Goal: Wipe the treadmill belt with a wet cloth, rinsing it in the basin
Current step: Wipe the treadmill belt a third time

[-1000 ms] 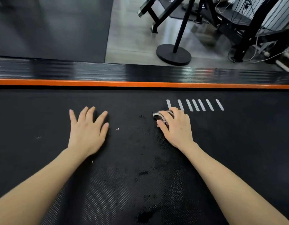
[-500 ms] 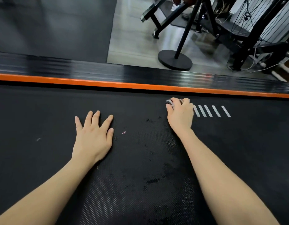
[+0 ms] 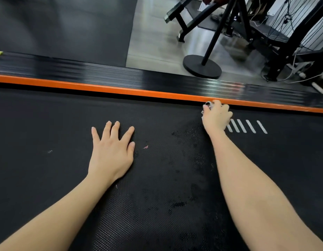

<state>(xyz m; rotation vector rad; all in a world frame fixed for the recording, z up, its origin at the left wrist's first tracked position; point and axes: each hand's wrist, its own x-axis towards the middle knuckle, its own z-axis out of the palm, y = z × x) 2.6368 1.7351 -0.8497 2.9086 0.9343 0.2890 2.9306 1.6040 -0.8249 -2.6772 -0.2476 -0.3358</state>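
The black textured treadmill belt (image 3: 57, 124) fills the lower view, with darker wet patches down its middle. My right hand (image 3: 216, 116) is stretched forward at the belt's far edge, its fingers curled over a small grey-white cloth (image 3: 207, 104) that peeks out at the fingertips beside the orange strip (image 3: 120, 90). My left hand (image 3: 112, 151) lies flat on the belt with fingers spread, holding nothing. No basin is in view.
Several white slanted stripes (image 3: 247, 126) mark the belt just right of my right hand. Beyond the orange strip runs a glossy black side rail (image 3: 102, 73). A round black stand base (image 3: 202, 66) and dark gym equipment frames (image 3: 276, 37) stand on the grey floor behind.
My right hand has slid the cloth forward across the belt, from beside the white stripes to the orange strip. My left hand has stayed flat in place.
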